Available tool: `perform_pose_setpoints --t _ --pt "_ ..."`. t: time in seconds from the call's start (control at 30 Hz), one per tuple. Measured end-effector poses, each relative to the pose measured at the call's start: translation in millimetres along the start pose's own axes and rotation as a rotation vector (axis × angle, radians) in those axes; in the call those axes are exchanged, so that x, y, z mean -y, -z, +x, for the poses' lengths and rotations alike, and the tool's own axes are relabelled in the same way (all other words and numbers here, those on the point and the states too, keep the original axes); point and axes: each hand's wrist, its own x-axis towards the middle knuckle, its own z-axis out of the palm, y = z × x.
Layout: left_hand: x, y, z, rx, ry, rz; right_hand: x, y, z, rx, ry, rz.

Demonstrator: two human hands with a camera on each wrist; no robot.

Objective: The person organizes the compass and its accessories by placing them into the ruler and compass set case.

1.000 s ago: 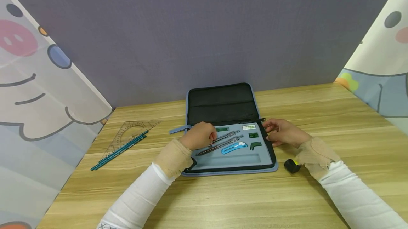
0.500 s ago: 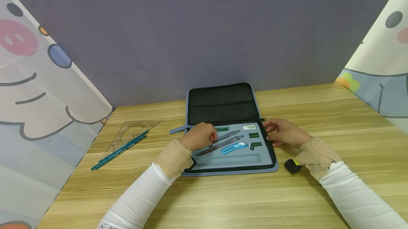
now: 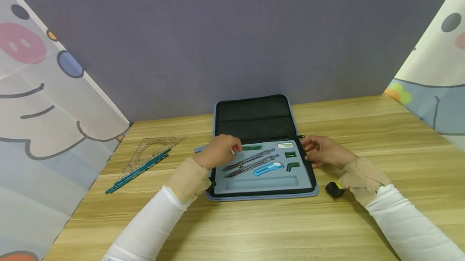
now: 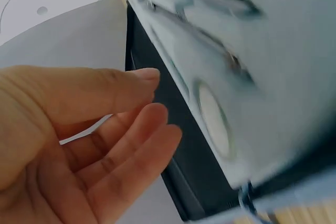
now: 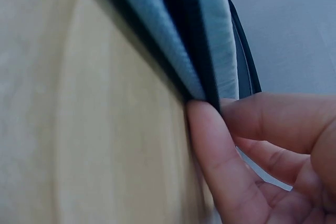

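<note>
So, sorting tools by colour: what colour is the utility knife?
Light blue utility knife, clearest in the head view.

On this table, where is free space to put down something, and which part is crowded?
Bare wood lies along the near table edge in front of the open case, and on the far right beyond the right hand. It is crowded inside the case, around the left hand, and by the pencils on the left.

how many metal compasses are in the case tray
2: upper compass and lower compass lie side by side, slanted, in the case tray, just above the blue cutter. None seems hidden.
</note>
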Motion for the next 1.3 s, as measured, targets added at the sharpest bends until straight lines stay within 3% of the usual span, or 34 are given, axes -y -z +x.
perform_pose_setpoints --t 0.17,0.37,0.73,1.0,1.3 --pt "21.7 5.3 -14.0 -0.068 -0.011 0.047 0.8 -0.4 -0.1 0.0 -0.007 -0.003" --pt "53.7 11.9 -42.9 -0.089 -0.001 0.087 2.7 -1.4 -0.7 -0.003 -0.007 -0.003" --pt "98.0 26.9 -90.0 -0.052 0.193 0.031 2.4 -1.9 -0.6 -0.007 -0.002 0.005" --pt "126.8 33.4 -114.2 -0.115 0.268 0.085 2.4 -1.2 -1.1 -0.015 -0.007 0.0" --pt "147.9 38.4 -134.5 -0.066 0.415 0.137 4.2 -2.0 -2.1 -0.012 -0.015 0.007"
